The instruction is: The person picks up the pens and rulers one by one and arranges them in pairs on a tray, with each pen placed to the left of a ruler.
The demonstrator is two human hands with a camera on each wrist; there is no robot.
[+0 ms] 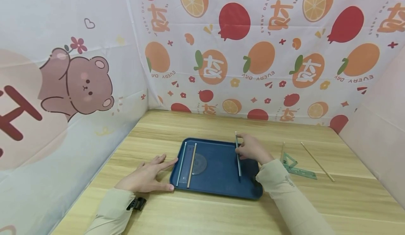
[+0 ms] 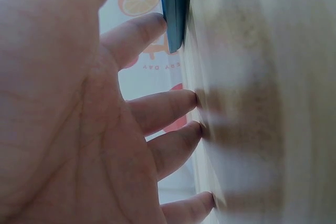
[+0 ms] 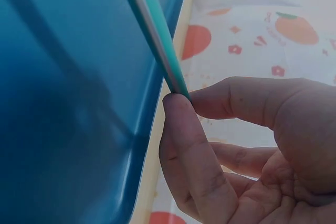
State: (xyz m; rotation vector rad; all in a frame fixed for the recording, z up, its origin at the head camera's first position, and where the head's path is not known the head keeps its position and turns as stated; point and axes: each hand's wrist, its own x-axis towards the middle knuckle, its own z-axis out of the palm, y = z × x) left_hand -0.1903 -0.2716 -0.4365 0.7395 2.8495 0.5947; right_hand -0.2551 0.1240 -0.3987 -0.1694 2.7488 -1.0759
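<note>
Head view showed the right hand (image 1: 252,148) with its grip pinching a teal pencil (image 1: 238,163) between thumb and fingers near its far end. The pencil was over the right part of a blue tray (image 1: 218,173), that end reaching past the far rim; the right wrist view showed its shadow on the tray, though whether the near tip touched could not be told. The left hand (image 1: 146,178) had its fingers spread, the index fingertip against the tray's left edge and the thumb at the near left corner; the other fingertips rested on the tabletop (image 1: 196,218).

Inside the tray, at the left, a blue pencil (image 1: 181,164), a clear ruler (image 1: 186,164) and a tan pencil (image 1: 192,165) lay side by side, with a clear disc (image 1: 200,164) just beside them. Right of the tray lay a green measuring piece (image 1: 302,172), a pale pencil (image 1: 282,151) at its left end and a yellowish pencil (image 1: 317,162) farther right. Behind hung a fruit-printed cloth (image 1: 212,27).
</note>
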